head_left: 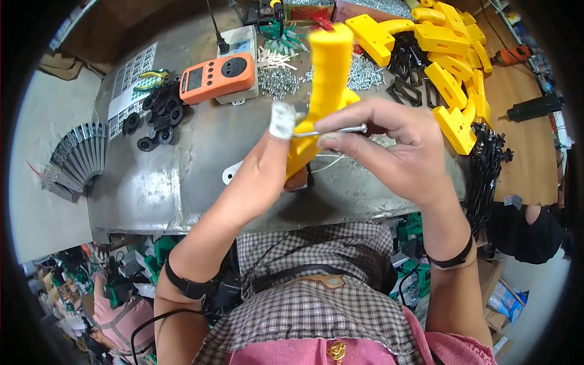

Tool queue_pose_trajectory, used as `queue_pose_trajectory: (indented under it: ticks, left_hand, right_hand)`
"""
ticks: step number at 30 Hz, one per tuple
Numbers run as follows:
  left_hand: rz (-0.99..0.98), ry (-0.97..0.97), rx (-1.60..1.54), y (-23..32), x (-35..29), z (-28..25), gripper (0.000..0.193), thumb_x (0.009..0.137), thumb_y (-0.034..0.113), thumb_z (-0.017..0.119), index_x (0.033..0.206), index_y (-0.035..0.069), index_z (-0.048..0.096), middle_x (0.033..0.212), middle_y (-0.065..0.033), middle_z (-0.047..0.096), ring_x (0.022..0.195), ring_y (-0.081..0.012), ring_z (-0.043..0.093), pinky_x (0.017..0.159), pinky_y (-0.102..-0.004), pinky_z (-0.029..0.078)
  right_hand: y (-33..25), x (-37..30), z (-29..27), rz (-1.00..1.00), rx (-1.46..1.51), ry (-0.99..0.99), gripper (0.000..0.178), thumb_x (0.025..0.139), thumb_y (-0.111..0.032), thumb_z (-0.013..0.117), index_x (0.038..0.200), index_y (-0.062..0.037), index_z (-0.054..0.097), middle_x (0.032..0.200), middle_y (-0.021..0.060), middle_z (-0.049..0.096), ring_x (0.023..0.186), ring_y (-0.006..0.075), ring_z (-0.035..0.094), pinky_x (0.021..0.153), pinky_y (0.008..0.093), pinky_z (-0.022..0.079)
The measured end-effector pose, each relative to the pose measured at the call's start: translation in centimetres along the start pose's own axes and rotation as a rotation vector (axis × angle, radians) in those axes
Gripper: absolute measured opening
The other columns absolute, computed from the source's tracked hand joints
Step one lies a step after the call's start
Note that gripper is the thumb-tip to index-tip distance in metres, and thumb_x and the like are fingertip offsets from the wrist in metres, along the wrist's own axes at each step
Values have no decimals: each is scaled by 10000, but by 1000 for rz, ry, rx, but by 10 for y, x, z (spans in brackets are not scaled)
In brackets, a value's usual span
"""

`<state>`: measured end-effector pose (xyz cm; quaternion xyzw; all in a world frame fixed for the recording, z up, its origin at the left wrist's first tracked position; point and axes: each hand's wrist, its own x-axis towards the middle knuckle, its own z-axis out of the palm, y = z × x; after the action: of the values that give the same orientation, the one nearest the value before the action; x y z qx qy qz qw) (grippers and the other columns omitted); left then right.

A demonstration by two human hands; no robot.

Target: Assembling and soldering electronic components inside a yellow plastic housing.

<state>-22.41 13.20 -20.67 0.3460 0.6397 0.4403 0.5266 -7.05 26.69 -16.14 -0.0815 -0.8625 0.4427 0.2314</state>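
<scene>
1. Metal bench [201,161] in a cluttered workroom, its far side strewn with small parts.
2. Left hand [272,152]: closed round a yellow part [330,67], held up over the bench, its ribbed end pointing away from the body. White wrap [281,120] on one digit.
3. Right hand [404,146]: thumb and forefinger pinched on a thin metal rod [351,129], nearly level. Its left end meets the yellow part beside the wrap; cannot tell if it sits in a hole.
4. Just beyond the grip: loose screws [365,72]. Beyond and left: orange meter [219,79]; farther left, black wheels [161,115].
5. Beyond and right: black frames [406,67], then a yellow heap [450,36].
6. Risks, my reading: rod could skid off the smooth yellow face if pushed at a slant, jabbing the wrapped digit close by. A slack left hold would let the part twist. A loose pinch could drop the rod, likely hard to spot if it rolled among the screws.
</scene>
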Motion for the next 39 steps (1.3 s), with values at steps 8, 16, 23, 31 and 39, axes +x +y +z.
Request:
queue_pose_trajectory:
  ticks: [8, 16, 23, 31, 39]
  left_hand:
    - [61, 74, -28, 10, 3, 3, 789, 980, 679, 129, 1380, 83, 456, 753, -9, 536, 554, -58, 409, 487, -220, 306]
    - [128, 171, -39, 7, 8, 5, 913, 965, 720, 180, 1440, -34, 376, 819, -38, 550, 620, -80, 456, 542, -236, 345]
    - [98, 91, 74, 16, 12, -5, 729, 1013, 603, 299, 1356, -20, 459, 788, -37, 590, 624, -90, 526, 524, -263, 405]
    - [557, 193, 967, -44, 16, -6, 1297, 496, 463, 934, 1503, -4, 263, 1416, -173, 479, 1363, -339, 394, 1119, -474, 302]
    - [559, 113, 550, -73, 20, -12, 1079, 599, 249, 887, 1471, -24, 313, 1362, -137, 550, 1175, -337, 516, 1018, -433, 390]
  right_hand:
    - [-2, 16, -19, -82, -236, -1, 112, 832, -71, 746, 918, -6, 719, 762, 51, 704, 676, 93, 673, 635, 217, 521]
    - [0, 16, -4, 13, -449, 94, 290, 762, -212, 829, 715, -38, 601, 611, -2, 583, 523, 131, 551, 514, 271, 439]
    - [35, -16, -23, 202, 137, -290, 475, 904, -167, 698, 1327, -11, 549, 1307, 107, 603, 1139, 193, 589, 1003, 327, 448]
    - [38, -74, 59, 525, 1055, 608, 534, 1053, -279, 442, 1474, 27, 325, 1400, 145, 512, 1265, 232, 542, 1056, 374, 453]
    - [67, -81, 79, 581, 1102, 598, 530, 1059, -272, 428, 1484, 20, 304, 1414, 130, 491, 1277, 216, 526, 1054, 367, 451]
